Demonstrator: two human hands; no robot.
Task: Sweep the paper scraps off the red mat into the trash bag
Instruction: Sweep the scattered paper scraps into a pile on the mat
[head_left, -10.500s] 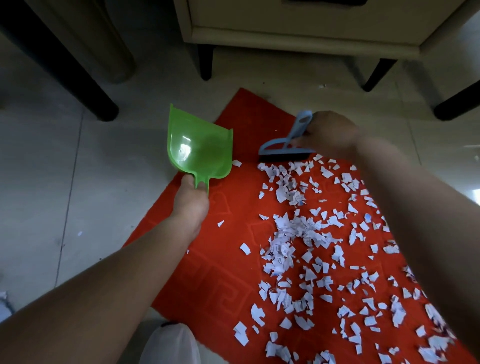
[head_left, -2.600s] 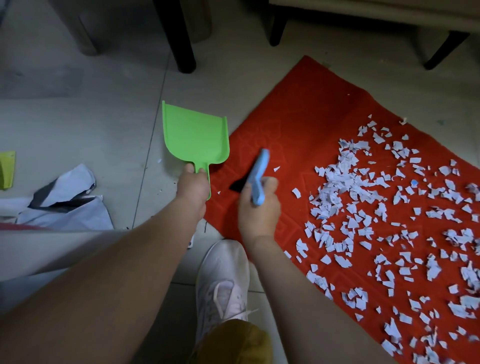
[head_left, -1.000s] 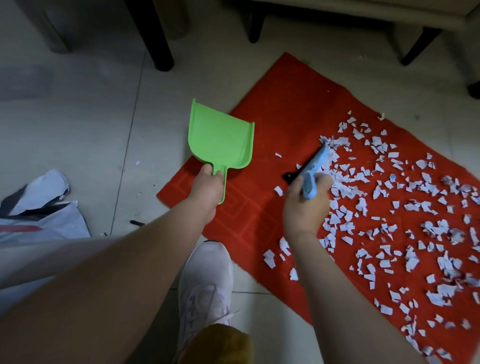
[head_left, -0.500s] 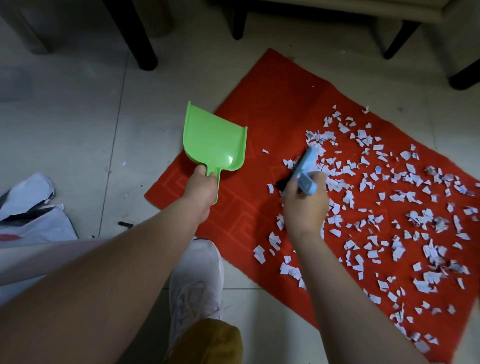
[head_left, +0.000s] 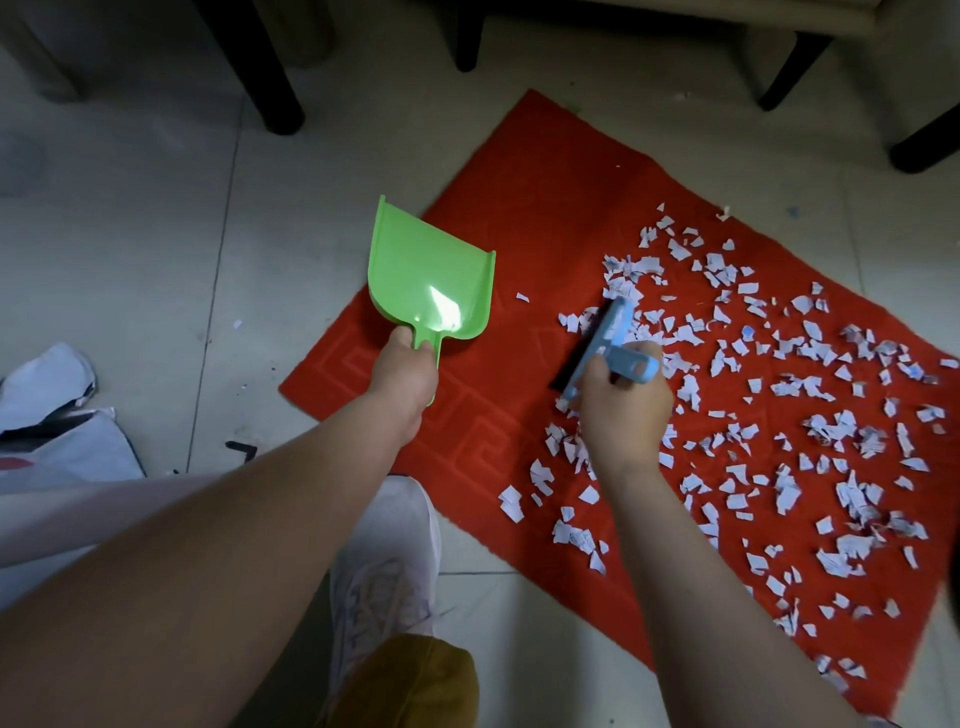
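In the head view, the left hand (head_left: 404, 375) grips the handle of the green dustpan (head_left: 430, 283) over the red mat (head_left: 545, 208) edge. The right hand (head_left: 621, 410) is closed around the blue brush (head_left: 605, 343), whose bristles seem to touch the paper scraps (head_left: 779, 395) beside its fingers.

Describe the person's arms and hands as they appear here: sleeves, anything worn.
Both forearms are bare up to the frame's edge, with no sleeve in view. The left hand and the right hand wear no gloves, and no ring, watch or bracelet shows on either.
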